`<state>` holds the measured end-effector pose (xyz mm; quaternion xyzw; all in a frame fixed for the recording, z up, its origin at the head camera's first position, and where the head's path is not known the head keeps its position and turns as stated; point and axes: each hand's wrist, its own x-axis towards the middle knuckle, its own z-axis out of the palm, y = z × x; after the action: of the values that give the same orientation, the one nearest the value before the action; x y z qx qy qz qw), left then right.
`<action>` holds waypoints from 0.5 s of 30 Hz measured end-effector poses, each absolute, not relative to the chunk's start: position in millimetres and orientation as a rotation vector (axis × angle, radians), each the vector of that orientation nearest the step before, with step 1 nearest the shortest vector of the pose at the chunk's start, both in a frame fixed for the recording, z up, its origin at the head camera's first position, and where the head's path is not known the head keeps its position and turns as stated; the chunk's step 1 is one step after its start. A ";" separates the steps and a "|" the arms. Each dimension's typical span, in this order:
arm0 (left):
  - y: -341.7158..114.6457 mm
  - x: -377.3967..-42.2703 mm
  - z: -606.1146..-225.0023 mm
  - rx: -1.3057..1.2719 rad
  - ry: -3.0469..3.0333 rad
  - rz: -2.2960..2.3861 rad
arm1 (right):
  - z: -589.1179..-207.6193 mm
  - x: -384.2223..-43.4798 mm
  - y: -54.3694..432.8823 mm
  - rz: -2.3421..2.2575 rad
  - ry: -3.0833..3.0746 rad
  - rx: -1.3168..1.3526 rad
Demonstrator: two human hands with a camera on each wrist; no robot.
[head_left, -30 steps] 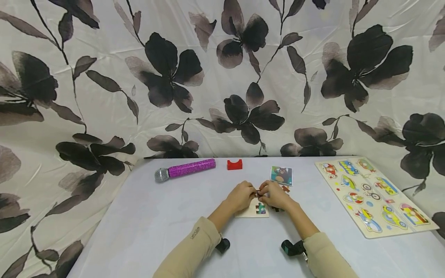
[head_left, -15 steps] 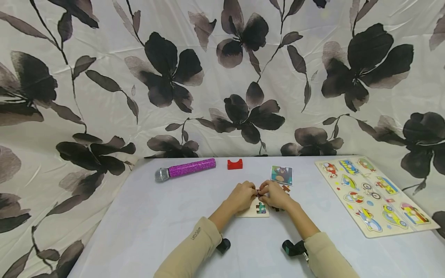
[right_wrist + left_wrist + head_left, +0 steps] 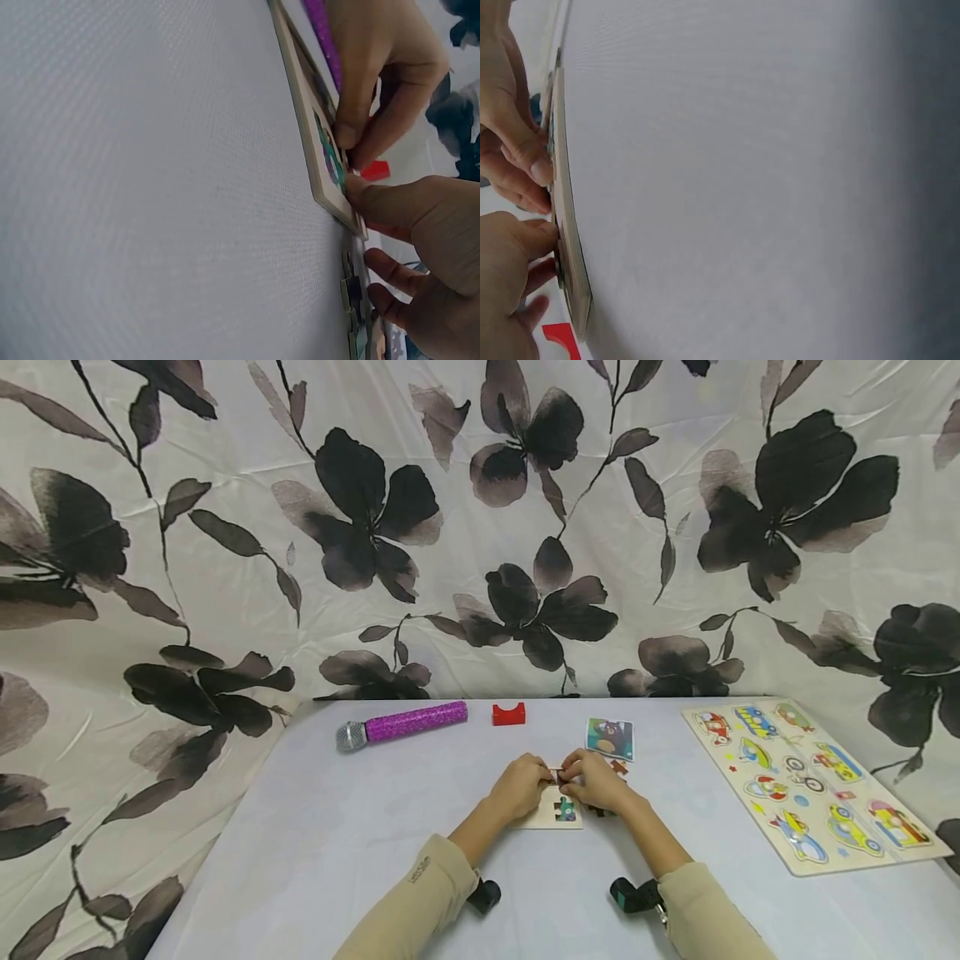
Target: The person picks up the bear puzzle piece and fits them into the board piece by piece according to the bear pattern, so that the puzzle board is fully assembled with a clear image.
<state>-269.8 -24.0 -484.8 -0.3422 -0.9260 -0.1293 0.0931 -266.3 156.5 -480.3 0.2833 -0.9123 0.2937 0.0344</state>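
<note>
A small wooden puzzle board (image 3: 534, 818) lies on the white table, with a green puzzle piece (image 3: 566, 810) in its near right part. Over its far part, my left hand (image 3: 519, 787) has its fingertips on the board; what lies under them is hidden. Close beside it, my right hand (image 3: 596, 782) pinches a small dark puzzle piece (image 3: 559, 777) against the board, largely covered by the fingers. In the right wrist view, my right thumb (image 3: 367, 193) touches the board near the green piece. Loose puzzle pieces (image 3: 352, 296) lie beside the board, under the right hand.
A picture card (image 3: 610, 738) with an orange-brown piece (image 3: 618, 767) near it lies beyond the right hand. Farther back are a purple glitter microphone (image 3: 415, 722) and a red block (image 3: 509, 714). A large picture puzzle board (image 3: 813, 785) lies at the right. Floral cloth hangs behind.
Both hands stay over the board, with only slight finger movement. A little more gap shows between the fingertips now. The whole view has shifted slightly.
</note>
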 end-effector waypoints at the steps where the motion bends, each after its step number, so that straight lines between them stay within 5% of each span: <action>1: -23.4 -269.7 -484.8 -1.008 -2.736 -0.383 | -480.6 -266.7 156.9 0.903 -2.796 0.881; 15: -29.5 -268.0 -477.4 -0.971 -2.859 -0.411 | -466.8 -274.5 152.4 0.710 -2.861 0.951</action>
<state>-268.0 -29.5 -477.4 -0.3184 -0.9371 -0.1348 0.0472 -274.5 152.4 -466.8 0.3068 -0.9235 0.2292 0.0220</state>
